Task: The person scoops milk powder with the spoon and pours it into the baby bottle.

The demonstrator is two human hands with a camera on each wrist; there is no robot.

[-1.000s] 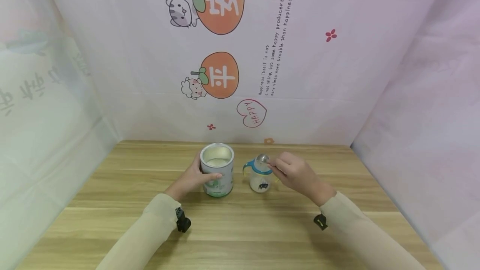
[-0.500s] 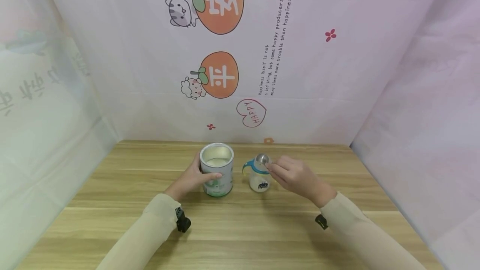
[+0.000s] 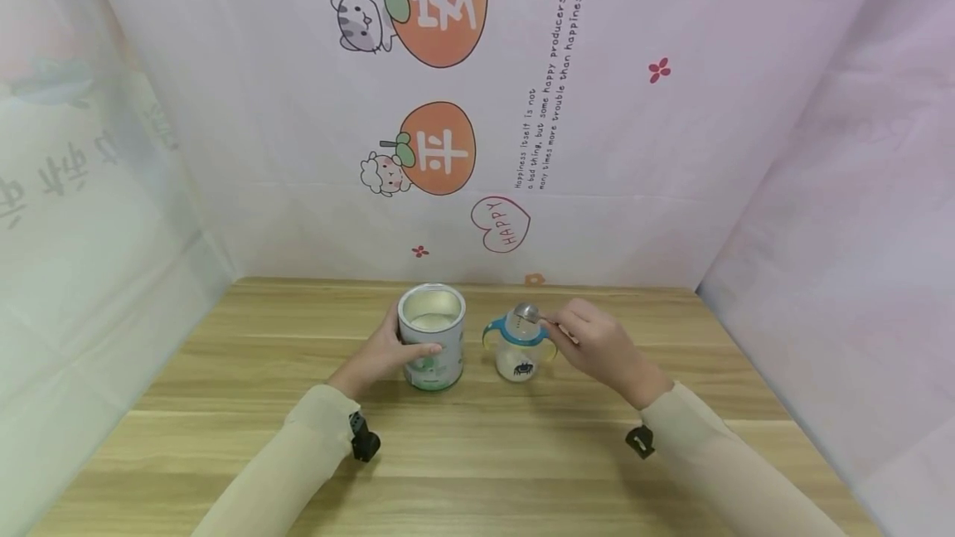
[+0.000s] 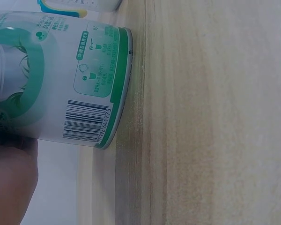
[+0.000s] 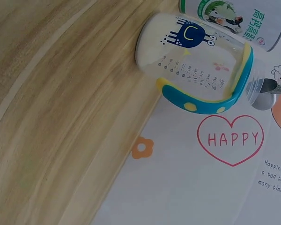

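Wooden tabletop (image 3: pixel 477 471), printed cloth (image 3: pixel 612 156) behind can (image 3: pixel 436 365) and bottle (image 3: pixel 516 357)

Can (image 4: pixel 56 77): barcode (image 4: pixel 86 121) ending 641775; backdrop (image 3: pixel 634 189): "HAPPY" in heart (image 3: pixel 501 224), "安", "平"

Can (image 3: pixel 449 346) is mostly white with a green band (image 4: pixel 121 86) round the base and a black-and-white barcode (image 4: pixel 86 121). Bottle (image 5: pixel 201 61) is see-through with a navy critter print (image 5: pixel 189 35), plus blue handles (image 5: pixel 192 104) with yellow accents. Spoon (image 3: pixel 526 312) is silver. Sleeves (image 3: pixel 287 454) are cream, counter (image 3: pixel 477 471) is tan woodgrain, and the whitish backdrop (image 3: pixel 597 230) has orange fruit (image 3: pixel 438 147) and a red-outlined heart (image 3: pixel 501 224).
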